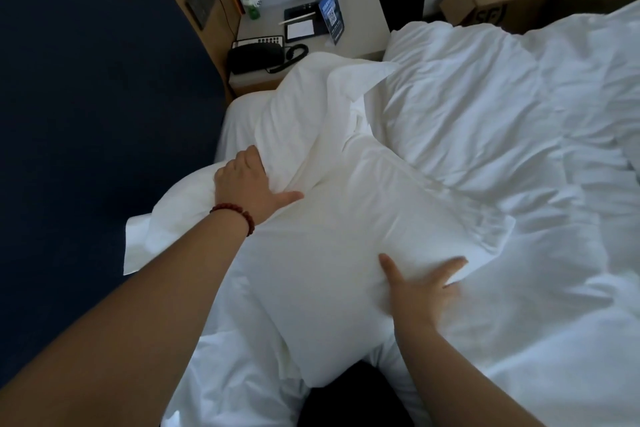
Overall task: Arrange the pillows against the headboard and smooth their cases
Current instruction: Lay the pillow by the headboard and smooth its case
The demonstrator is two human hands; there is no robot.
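Pillow [339,236]: white, plump, lying on the bed straight in front of the person, long side running away from the camera. Just left of it a second pillow [180,208] sits by the dark blue headboard [86,97], its flat flange sticking out at the near corner. A rumpled duvet [502,135] fills the right side.

Left grip [247,182]: fingers hooked out of sight into a loose fold of the case [320,152] at the pillow's upper left edge, thumb stretched flat along the front. There is a red bead bracelet [233,213] on that wrist.

Right grip [424,282]: fingers spread, palm pressed flat on the lower right corner. It is motion-blurred.

Handling, as judged:
- The pillow looks light and soft, with no stiffness. It would sag if lifted by one corner, so a hold on two opposite edges suits it.
- The case looks like thin, matte woven cloth, baggy over the filling, with shallow creases fanning out from both hands.
- The cloth probably slides over the filling. To shift the pillow toward the headboard, take cloth and filling together.
- To smooth the case, stroke outward with a flat palm.
- Nothing here is fragile or slippery.
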